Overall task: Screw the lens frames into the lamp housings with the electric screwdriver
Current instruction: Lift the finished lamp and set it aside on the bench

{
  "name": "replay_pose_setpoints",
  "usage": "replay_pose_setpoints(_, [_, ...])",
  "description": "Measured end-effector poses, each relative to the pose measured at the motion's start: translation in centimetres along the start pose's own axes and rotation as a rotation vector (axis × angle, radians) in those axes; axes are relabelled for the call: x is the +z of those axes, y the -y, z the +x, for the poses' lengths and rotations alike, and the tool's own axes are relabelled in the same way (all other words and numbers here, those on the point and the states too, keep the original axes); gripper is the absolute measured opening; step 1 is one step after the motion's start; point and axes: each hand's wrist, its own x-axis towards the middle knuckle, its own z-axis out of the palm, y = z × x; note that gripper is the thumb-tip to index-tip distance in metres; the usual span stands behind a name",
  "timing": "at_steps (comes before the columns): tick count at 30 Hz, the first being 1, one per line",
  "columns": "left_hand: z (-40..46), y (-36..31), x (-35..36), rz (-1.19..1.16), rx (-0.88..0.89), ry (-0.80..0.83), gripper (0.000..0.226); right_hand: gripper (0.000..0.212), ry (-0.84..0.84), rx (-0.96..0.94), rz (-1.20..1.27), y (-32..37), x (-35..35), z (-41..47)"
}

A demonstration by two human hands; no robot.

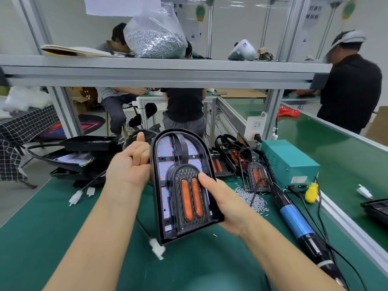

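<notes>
The left hand (131, 162) grips the left edge of the lamp housing (182, 183), fingers curled behind it and thumb raised at the upper corner. The right hand (222, 203) holds the lower right corner, its thumb pressed onto the lens frame (190, 198) seated in the lower half of the housing, beside two orange lenses. Between them the hands keep the housing lifted off the green surface (63, 217), tilted up toward the camera, with its rounded end away from the person and its flat end nearest.

A white connector (157, 248) on a black lead hangs from the housing's lower left corner and rests on the surface. To the right of the housing lies a pile of small screws (251, 199), and one stray screw sits just below its right corner. Further right lies the electric screwdriver (298, 221), its long axis running away from the person, roughly parallel with the housing. It is untouched and clearly nearer the right hand, so that hand looks best placed to reach for it while the left steadies the housing; no screw appears driven yet, though the holes are too small to judge. Behind the housing stand more lamp housings (258, 175), and right of those a teal power box (289, 162).
</notes>
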Motion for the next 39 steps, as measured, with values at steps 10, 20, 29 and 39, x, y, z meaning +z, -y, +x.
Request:
replay_pose_setpoints(10, [-0.9,0.2,-4.6,0.854,-0.076,0.309,0.079,0.048,-0.208,-0.203,0.118,1.1,-0.2,0.5])
replay_pose_setpoints(20, [-2.3,4.2,-5.9,0.847,-0.190,0.309,0.048,0.030,-0.373,-0.288,0.071,2.5,-0.4,-0.4])
replay_pose_setpoints(29, [-1.0,7.3,-5.2,0.693,-0.333,0.401,0.064,0.046,-0.449,-0.383,-0.040,4.3,-2.6,-2.8])
replay_pose_setpoints(39, [0.7,14.8,-3.3,0.933,-0.253,0.611,0.047,0.043,-0.688,-0.472,-0.037,6.1,-7.7,-7.1])
